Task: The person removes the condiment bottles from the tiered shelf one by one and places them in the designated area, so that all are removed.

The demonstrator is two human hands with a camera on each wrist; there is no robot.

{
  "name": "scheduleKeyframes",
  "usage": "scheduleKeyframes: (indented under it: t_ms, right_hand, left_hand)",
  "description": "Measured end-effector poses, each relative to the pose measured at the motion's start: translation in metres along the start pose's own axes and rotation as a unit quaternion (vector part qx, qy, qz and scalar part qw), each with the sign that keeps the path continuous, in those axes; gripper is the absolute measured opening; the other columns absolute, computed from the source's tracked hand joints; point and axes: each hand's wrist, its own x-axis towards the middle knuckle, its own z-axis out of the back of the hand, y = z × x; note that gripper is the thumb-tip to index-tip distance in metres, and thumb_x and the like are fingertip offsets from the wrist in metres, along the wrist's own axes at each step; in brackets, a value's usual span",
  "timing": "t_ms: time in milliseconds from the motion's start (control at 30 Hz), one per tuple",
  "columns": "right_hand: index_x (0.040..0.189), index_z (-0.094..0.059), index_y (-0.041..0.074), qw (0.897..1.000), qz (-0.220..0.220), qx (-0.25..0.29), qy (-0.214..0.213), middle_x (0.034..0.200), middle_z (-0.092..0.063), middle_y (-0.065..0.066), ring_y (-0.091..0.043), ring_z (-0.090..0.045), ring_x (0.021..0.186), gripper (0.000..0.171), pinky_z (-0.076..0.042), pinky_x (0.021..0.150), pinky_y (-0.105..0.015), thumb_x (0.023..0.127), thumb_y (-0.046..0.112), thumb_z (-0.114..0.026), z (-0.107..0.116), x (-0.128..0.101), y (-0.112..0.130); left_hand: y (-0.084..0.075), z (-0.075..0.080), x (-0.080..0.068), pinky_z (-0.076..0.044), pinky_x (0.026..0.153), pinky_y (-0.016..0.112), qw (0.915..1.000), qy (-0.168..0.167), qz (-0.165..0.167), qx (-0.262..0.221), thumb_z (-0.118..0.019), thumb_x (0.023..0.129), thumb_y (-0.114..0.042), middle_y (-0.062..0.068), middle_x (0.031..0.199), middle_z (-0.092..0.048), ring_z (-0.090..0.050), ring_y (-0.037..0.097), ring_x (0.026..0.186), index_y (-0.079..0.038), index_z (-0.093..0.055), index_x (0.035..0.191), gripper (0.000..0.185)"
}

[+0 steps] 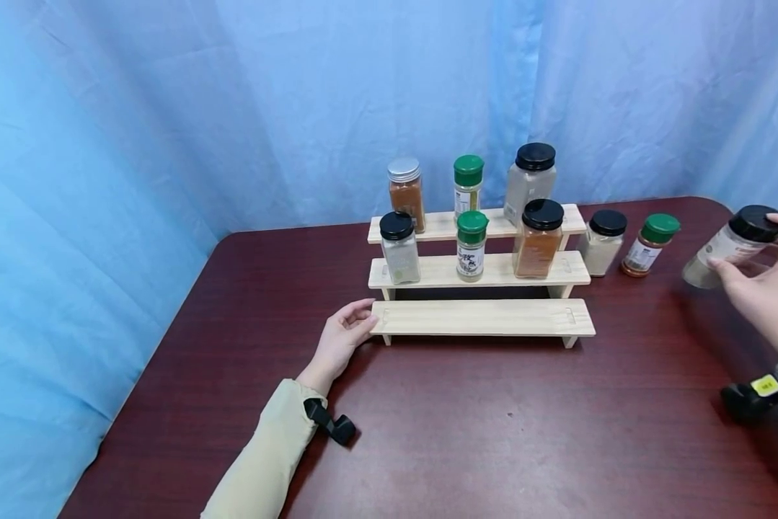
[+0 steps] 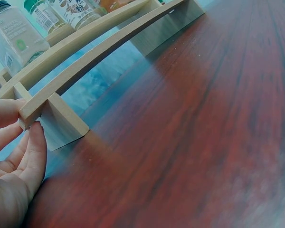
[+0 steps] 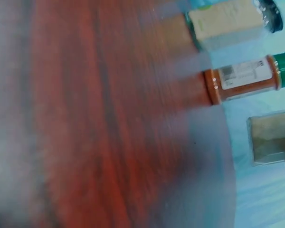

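A three-step wooden spice rack [image 1: 479, 317] stands on the table. My left hand [image 1: 339, 340] pinches the left end of its lowest shelf; in the left wrist view the fingertips [image 2: 36, 135] are right at the shelf's corner. Off to the right, my right hand [image 1: 768, 288] grips a clear spice jar [image 1: 729, 246] by its black lid, the jar tilted. In the right wrist view the bottom of that spice jar [image 3: 271, 138] shows at the right edge, apart from the tabletop. Nothing stands on the lowest shelf.
Beside the rack on the table stand a black-lidded jar [image 1: 599, 245] and a green-capped shaker [image 1: 648, 246]. Several jars and shakers, such as an orange-brown spice jar [image 1: 536, 249], occupy the upper two shelves. Blue curtains [image 1: 337, 108] hang behind the dark red table [image 1: 466, 425].
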Motion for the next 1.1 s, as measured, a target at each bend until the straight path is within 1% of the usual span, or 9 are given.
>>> scheduleKeyframes:
  t_ms: [133,233,367,433,600,767,867,1033,1100]
  right_hand:
    - [0.147,-0.015,0.032,0.999,-0.023,-0.037,0.010,0.138,-0.039,-0.010,-0.010,-0.049,0.116,0.076,-0.034,0.098,-0.009,0.089,0.005,-0.056,-0.006,0.007,-0.006]
    - [0.148,-0.015,0.025,0.998,-0.020,-0.045,0.035,0.135,-0.038,-0.026,-0.032,-0.054,0.108,0.075,-0.043,0.102,-0.037,0.088,0.000,-0.054,-0.008,0.013,-0.006]
    - [0.148,-0.015,0.016,0.996,-0.003,-0.070,0.052,0.129,-0.037,-0.033,-0.045,-0.049,0.100,0.074,-0.044,0.096,-0.029,0.088,-0.002,-0.052,-0.012,0.017,-0.004]
    - [0.148,-0.015,0.013,0.995,-0.007,-0.080,0.056,0.128,-0.038,-0.032,-0.043,-0.048,0.098,0.072,-0.037,0.082,-0.015,0.088,0.000,-0.053,-0.014,0.017,-0.002]
    - [0.146,-0.012,0.006,0.994,-0.034,-0.075,0.066,0.131,-0.036,-0.036,-0.046,-0.046,0.095,0.072,-0.026,0.068,-0.017,0.088,0.001,-0.054,-0.014,0.018,-0.002]
    - [0.149,-0.010,0.014,0.994,-0.052,-0.076,0.063,0.132,-0.036,-0.034,-0.043,-0.049,0.100,0.074,-0.047,0.087,-0.040,0.090,0.002,-0.052,-0.015,0.019,-0.003]
    - [0.149,-0.008,0.014,0.994,-0.054,-0.060,0.075,0.134,-0.034,-0.036,-0.052,-0.046,0.107,0.075,-0.039,0.094,-0.061,0.091,0.001,-0.052,-0.015,0.021,-0.002]
    - [0.149,-0.008,0.013,0.993,-0.055,-0.061,0.083,0.135,-0.033,-0.038,-0.057,-0.046,0.110,0.074,-0.037,0.091,-0.063,0.092,0.001,-0.052,-0.015,0.022,-0.004]
    - [0.150,-0.008,0.016,0.992,-0.056,-0.085,0.079,0.134,-0.036,-0.034,-0.048,-0.050,0.113,0.073,-0.041,0.095,-0.057,0.092,0.004,-0.052,-0.017,0.022,-0.007]
  left_hand:
    - [0.000,-0.001,0.000,-0.049,0.065,0.015,1.0000,0.001,0.000,0.000,-0.062,0.089,-0.001,0.002,0.091,-0.057,-0.056,0.001,0.073,0.005,-0.052,0.129,0.042]
    - [0.000,-0.002,0.001,-0.049,0.065,0.015,1.0000,0.003,-0.001,-0.002,-0.061,0.089,-0.001,0.001,0.091,-0.057,-0.056,0.001,0.073,0.005,-0.052,0.130,0.042]
    - [-0.001,-0.002,0.001,-0.049,0.065,0.015,1.0000,0.002,0.000,-0.001,-0.060,0.090,0.000,-0.001,0.090,-0.055,-0.056,0.000,0.073,0.006,-0.051,0.130,0.042]
    - [0.000,-0.001,0.001,-0.049,0.065,0.015,1.0000,-0.001,0.002,0.000,-0.060,0.090,0.000,-0.001,0.090,-0.055,-0.056,0.000,0.073,0.006,-0.051,0.130,0.042]
    - [0.001,0.000,0.000,-0.049,0.065,0.015,0.9999,0.005,-0.008,0.006,-0.061,0.090,-0.002,0.001,0.092,-0.056,-0.055,0.000,0.074,0.007,-0.051,0.129,0.042]
    - [0.003,0.003,-0.003,-0.049,0.066,0.015,0.9976,0.033,-0.060,-0.009,-0.068,0.088,-0.015,-0.002,0.090,-0.057,-0.056,0.001,0.076,0.002,-0.056,0.126,0.044]
    - [0.002,0.003,-0.004,-0.049,0.066,0.015,0.9974,0.034,-0.063,-0.014,-0.068,0.087,-0.016,-0.002,0.091,-0.057,-0.057,0.001,0.076,0.001,-0.056,0.126,0.044]
    - [0.000,0.000,-0.001,-0.049,0.066,0.015,0.9998,0.010,-0.016,0.004,-0.062,0.090,-0.004,0.001,0.091,-0.056,-0.056,0.001,0.074,0.006,-0.051,0.130,0.042]
    - [0.000,-0.001,0.000,-0.049,0.065,0.015,1.0000,0.004,-0.002,0.007,-0.060,0.090,0.000,0.000,0.091,-0.055,-0.056,0.001,0.073,0.006,-0.051,0.130,0.042]
